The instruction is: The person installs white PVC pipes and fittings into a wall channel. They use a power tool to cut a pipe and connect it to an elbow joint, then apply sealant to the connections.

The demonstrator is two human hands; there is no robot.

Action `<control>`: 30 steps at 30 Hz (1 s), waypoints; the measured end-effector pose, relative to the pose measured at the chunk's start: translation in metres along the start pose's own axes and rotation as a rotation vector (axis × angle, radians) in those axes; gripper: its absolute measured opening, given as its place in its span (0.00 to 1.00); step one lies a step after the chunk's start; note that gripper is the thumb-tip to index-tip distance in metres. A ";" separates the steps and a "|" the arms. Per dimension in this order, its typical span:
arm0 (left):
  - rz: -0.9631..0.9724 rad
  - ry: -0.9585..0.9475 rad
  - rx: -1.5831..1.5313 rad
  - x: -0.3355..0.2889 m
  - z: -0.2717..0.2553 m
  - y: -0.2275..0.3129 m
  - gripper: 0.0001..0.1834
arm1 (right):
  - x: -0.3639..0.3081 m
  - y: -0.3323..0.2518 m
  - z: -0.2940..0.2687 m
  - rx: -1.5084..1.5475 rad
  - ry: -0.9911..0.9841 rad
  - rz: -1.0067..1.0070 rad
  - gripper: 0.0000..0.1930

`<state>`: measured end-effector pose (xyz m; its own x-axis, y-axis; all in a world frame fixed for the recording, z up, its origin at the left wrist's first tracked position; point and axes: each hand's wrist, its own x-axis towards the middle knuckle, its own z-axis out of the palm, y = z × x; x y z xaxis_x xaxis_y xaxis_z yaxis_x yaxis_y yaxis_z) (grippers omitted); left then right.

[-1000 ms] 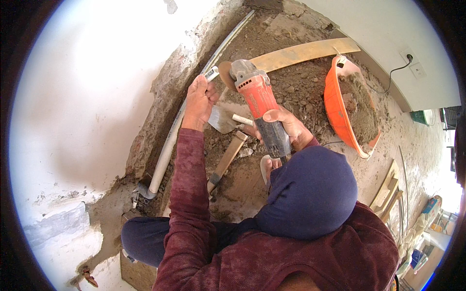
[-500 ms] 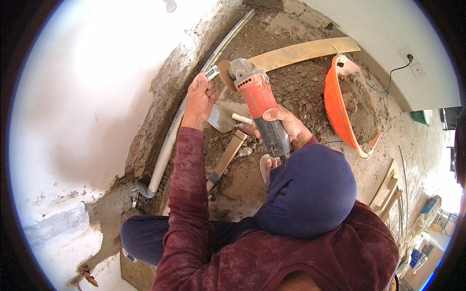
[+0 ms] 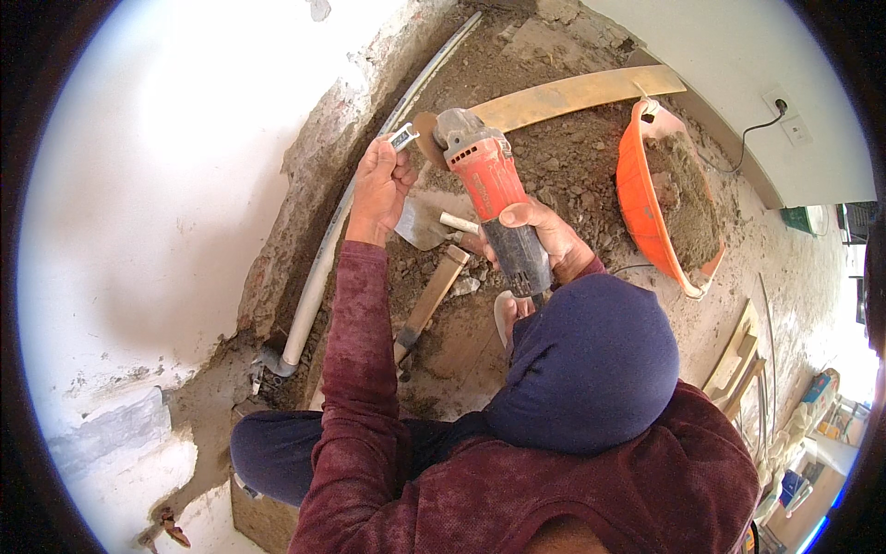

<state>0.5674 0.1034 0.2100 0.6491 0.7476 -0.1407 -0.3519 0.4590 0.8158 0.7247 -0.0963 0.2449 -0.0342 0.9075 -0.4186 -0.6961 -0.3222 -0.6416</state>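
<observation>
My left hand [image 3: 378, 189] pinches a short white piece of plastic pipe [image 3: 402, 138] with dark print on it. In my right hand [image 3: 544, 231] is a red and black angle grinder [image 3: 489, 175], gripped round its body. Its thin brown disc [image 3: 426, 138] stands edge-on beside the pipe piece's right end; whether they touch, I cannot tell. Below my hands, a trowel [image 3: 420, 226] lies on the soil with a short white tube [image 3: 459, 222] by its handle. A wooden-handled hammer [image 3: 432, 300] rests nearer to me, its head partly hidden.
A long white pipe [image 3: 323, 258] runs along the broken wall base at left. An orange tub [image 3: 641, 194] of soil stands at right, near a wooden plank [image 3: 572, 97]. A plug and cord [image 3: 781, 108] hang on the right wall. Loose rubble [image 3: 563, 162] covers the ground.
</observation>
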 end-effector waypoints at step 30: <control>0.030 0.014 0.023 -0.001 0.009 0.003 0.10 | -0.003 -0.002 -0.002 -0.004 -0.016 -0.023 0.28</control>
<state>0.5721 0.1000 0.2170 0.6291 0.7675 -0.1232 -0.3555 0.4251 0.8325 0.7273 -0.0984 0.2462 -0.0301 0.9188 -0.3935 -0.6938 -0.3026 -0.6535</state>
